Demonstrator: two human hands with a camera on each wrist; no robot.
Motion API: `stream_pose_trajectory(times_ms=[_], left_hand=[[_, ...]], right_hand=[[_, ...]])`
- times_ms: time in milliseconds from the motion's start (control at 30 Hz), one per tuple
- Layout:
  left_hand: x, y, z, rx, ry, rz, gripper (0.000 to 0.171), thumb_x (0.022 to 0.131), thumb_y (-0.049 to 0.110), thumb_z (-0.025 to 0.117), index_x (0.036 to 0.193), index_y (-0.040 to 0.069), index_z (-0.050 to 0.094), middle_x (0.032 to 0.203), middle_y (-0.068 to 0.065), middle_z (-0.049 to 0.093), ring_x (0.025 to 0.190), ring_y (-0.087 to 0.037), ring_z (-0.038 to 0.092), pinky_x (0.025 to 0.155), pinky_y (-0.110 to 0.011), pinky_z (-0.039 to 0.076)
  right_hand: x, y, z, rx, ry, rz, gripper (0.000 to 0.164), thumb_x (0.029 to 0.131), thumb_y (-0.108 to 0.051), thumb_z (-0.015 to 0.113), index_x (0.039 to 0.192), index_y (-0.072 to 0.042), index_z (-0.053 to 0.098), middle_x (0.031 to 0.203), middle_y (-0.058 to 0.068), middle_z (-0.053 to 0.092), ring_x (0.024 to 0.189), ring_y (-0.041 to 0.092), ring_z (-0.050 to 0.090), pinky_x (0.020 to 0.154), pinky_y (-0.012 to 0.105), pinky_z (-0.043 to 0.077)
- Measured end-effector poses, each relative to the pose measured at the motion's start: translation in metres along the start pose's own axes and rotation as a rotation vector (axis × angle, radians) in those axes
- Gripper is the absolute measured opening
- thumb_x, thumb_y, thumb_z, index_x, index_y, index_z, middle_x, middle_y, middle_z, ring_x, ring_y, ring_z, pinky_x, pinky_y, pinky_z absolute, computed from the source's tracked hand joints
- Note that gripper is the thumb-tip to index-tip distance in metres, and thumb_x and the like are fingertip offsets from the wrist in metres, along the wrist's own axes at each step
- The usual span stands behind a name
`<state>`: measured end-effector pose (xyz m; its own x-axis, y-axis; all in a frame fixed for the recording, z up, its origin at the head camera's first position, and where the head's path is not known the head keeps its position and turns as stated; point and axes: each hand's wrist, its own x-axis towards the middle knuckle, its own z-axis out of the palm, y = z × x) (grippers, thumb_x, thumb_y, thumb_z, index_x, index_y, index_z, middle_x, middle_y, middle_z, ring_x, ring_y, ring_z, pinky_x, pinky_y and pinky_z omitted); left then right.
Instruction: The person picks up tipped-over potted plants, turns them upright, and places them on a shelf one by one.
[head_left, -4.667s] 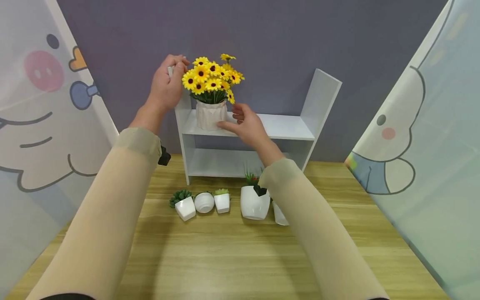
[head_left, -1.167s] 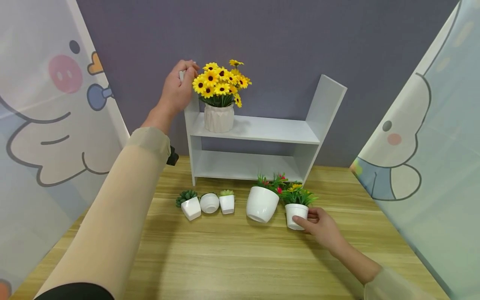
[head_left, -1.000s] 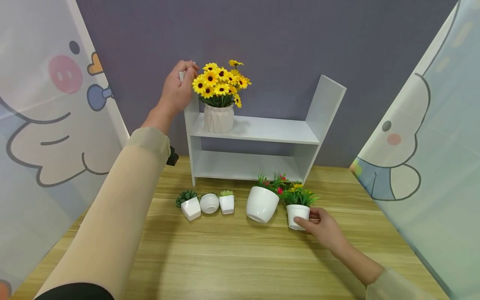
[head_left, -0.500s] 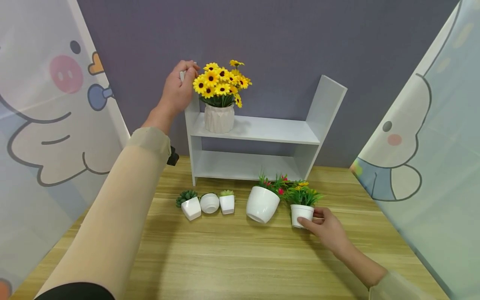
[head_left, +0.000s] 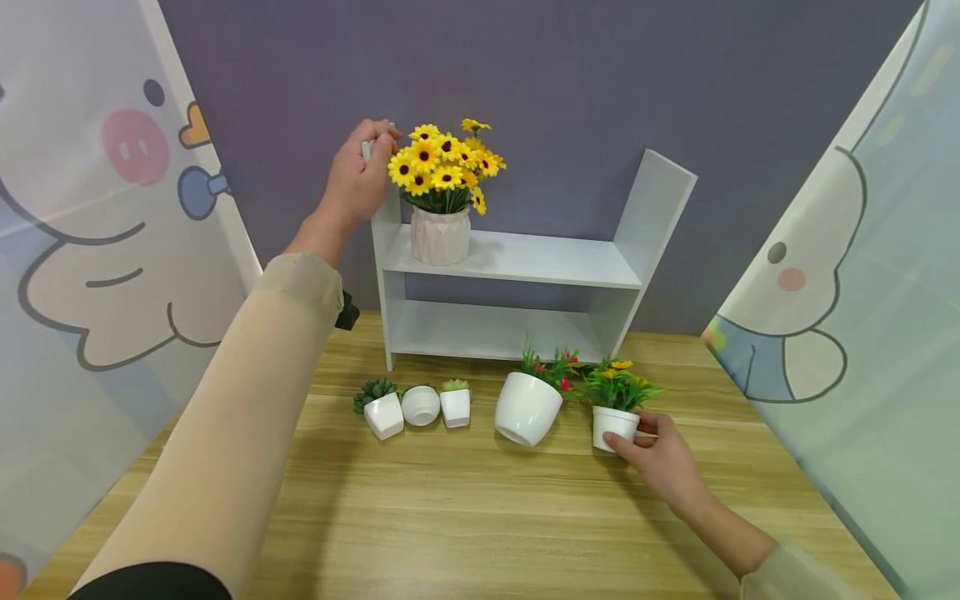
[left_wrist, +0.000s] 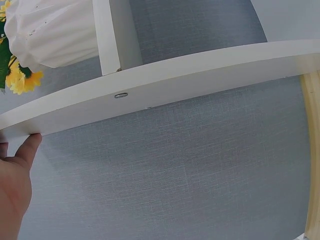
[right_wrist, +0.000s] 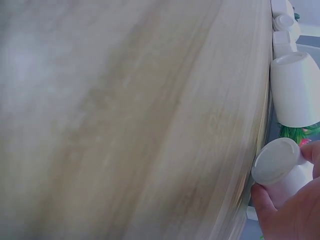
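My left hand (head_left: 363, 171) grips the top of the left side panel of a white two-tier shelf (head_left: 517, 257). In the left wrist view, fingertips touch that panel (left_wrist: 195, 75). My right hand (head_left: 666, 458) pinches a small white pot (head_left: 615, 427) of green leaves and yellow flowers, thumb at the near side. The right wrist view shows this pot's round base (right_wrist: 276, 162) facing the camera, tilted. Beside it a larger white pot (head_left: 528, 408) with red flowers leans over on the table. A ribbed white pot (head_left: 440, 237) of yellow daisies stands on the upper tier's left end.
Left of the larger pot, three small succulents in white pots lie in a row: a dark green one (head_left: 385, 415), a round one (head_left: 421, 406) and a light green one (head_left: 455, 408). Cartoon-printed panels (head_left: 112, 217) flank the wooden table (head_left: 450, 517); a grey wall (head_left: 555, 92) stands behind.
My right hand has left the daisy pot on the shelf and come down to the yellow-flowered pot, which it has shifted right, away from the larger pot. The left hand keeps its grip.
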<state>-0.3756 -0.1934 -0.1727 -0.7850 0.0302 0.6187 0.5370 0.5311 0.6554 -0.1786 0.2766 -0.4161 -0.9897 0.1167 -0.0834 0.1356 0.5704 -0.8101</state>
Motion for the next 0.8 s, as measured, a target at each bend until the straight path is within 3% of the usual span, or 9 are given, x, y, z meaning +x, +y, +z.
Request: stream_pose_trajectory(times_ms=[467, 800], left_hand=[[0.001, 0.001, 0.001, -0.008, 0.005, 0.002, 0.032, 0.119, 0.045, 0.033, 0.121, 0.020, 0.054, 0.157, -0.002, 0.055, 0.138, -0.022, 0.053, 0.119, -0.038, 0.043], [0.000, 0.000, 0.001, -0.009, 0.003, 0.017, 0.033, 0.119, 0.044, 0.033, 0.121, 0.018, 0.054, 0.159, -0.002, 0.054, 0.143, -0.022, 0.052, 0.123, -0.040, 0.042]], right_hand=[[0.001, 0.007, -0.009, 0.000, 0.021, 0.006, 0.092, 0.104, -0.037, 0.078, 0.159, 0.014, 0.025, 0.155, 0.036, 0.044, 0.138, 0.050, 0.060, 0.081, 0.024, 0.060], [0.000, 0.009, -0.013, 0.027, 0.018, 0.030, 0.096, 0.104, -0.032, 0.077, 0.163, 0.014, 0.017, 0.158, 0.037, 0.039, 0.144, 0.052, 0.054, 0.083, 0.020, 0.058]])
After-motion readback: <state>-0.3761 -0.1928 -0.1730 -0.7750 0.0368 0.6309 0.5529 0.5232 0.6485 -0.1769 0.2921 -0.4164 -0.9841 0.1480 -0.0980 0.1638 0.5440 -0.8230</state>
